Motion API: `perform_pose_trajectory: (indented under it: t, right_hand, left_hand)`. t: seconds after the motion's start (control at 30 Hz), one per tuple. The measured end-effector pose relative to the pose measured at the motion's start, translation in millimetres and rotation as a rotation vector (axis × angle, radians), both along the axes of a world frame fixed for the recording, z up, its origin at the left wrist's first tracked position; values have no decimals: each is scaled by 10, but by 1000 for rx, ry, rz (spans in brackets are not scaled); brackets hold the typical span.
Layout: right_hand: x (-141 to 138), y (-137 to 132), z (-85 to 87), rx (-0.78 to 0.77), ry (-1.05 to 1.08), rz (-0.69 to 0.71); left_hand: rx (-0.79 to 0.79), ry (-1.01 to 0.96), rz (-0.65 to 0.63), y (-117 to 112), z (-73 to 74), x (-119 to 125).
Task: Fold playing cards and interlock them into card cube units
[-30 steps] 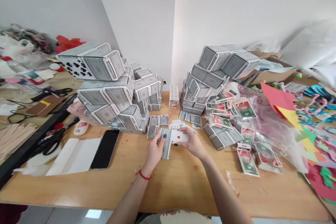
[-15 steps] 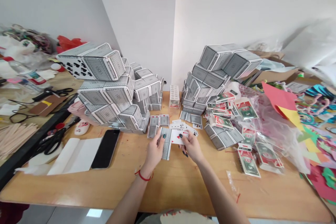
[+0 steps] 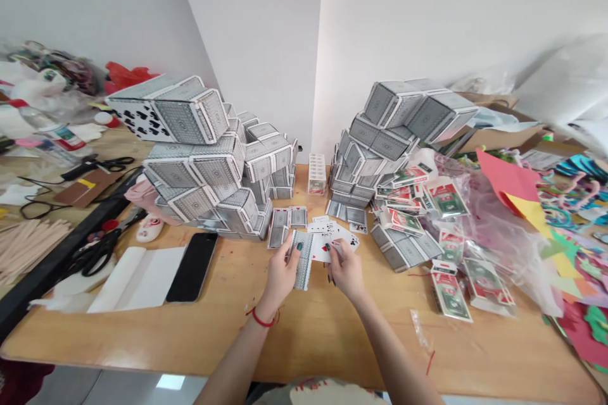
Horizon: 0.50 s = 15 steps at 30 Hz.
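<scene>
My left hand (image 3: 284,264) is closed on a grey-backed playing card (image 3: 303,259), thumb on its patterned back. In my right hand (image 3: 345,267) a white-faced playing card with a red heart (image 3: 320,249) is pinched between thumb and fingers, its left edge meeting the grey-backed card. Just beyond my hands lie loose face-up cards (image 3: 339,234) in a small fan. Folded grey card pieces (image 3: 278,220) rest on the table past my left hand. On both sides rise stacks of grey card boxes, a left stack (image 3: 216,171) and a right stack (image 3: 375,133).
A black phone (image 3: 192,267), white paper (image 3: 142,278) and black scissors (image 3: 97,253) lie to the left. At the right are red-and-green card packs (image 3: 451,294), clear plastic wrap (image 3: 508,228) and coloured paper (image 3: 508,174). A clear box (image 3: 316,174) stands near the wall.
My right hand has shifted slightly right and down, its fingers covering more of the heart card. My left hand keeps its hold on the grey-backed card. The view has moved slightly.
</scene>
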State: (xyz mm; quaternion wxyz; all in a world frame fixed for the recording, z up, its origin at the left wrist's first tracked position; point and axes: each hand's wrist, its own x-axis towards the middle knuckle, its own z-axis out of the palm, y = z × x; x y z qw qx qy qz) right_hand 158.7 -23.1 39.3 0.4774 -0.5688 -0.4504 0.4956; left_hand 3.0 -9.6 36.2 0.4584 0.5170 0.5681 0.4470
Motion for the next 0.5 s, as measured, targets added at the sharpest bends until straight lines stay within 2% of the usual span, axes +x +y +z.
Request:
perform_pose_trajectory:
  t: [0.1, 0.17, 0.3, 0.4, 0.5]
  right_hand:
    - [33, -5, 26, 9, 45, -11]
    - [69, 4, 45, -63, 163, 99]
    - [100, 15, 54, -128, 232, 260]
    - [56, 5, 44, -89, 164, 238]
    - [-15, -15, 37, -38, 117, 145]
  left_hand:
    - [-48, -83, -93, 30, 16, -55]
    - [-130, -176, -211, 50, 55, -96]
    - [-273, -301, -312, 67, 170, -103]
    - [-320, -289, -315, 66, 227, -43]
    - [-260, -256, -268, 64, 234, 11]
